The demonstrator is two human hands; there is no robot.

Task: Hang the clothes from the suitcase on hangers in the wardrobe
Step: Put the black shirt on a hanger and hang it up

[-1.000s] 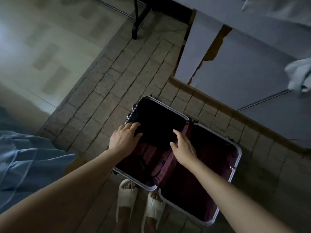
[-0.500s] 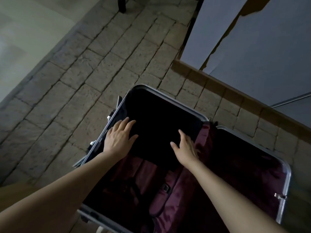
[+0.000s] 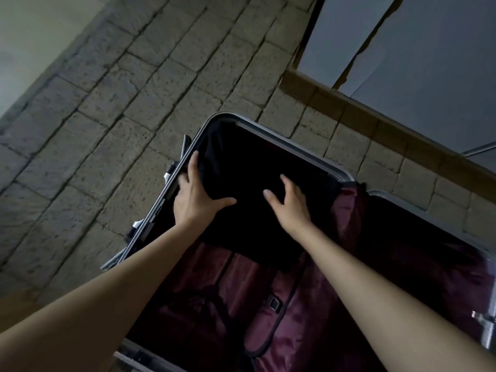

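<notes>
Two bare forearms enter from the bottom edge and reach into an open suitcase [image 3: 271, 130] lying on the stone-block floor [image 3: 112, 108]. Nearest the viewer, the case's maroon lining [image 3: 271, 336] and a strap buckle [image 3: 274, 303] are exposed. Beyond these, a black garment [image 3: 249, 173] fills the far end of the left compartment. Left hand [image 3: 194, 196]: at the garment's left edge beside the metal rim, fingers curled over the cloth, thumb spread on top; the grip looks closed on the fabric. Right hand [image 3: 291, 202]: resting on the garment's middle, fingers bent and spread, thumb out; grip open, nothing held. The right compartment is dark; contents cannot be told. Farther off, a brown ledge [image 3: 349, 108] borders a grey panel [image 3: 429, 63].
</notes>
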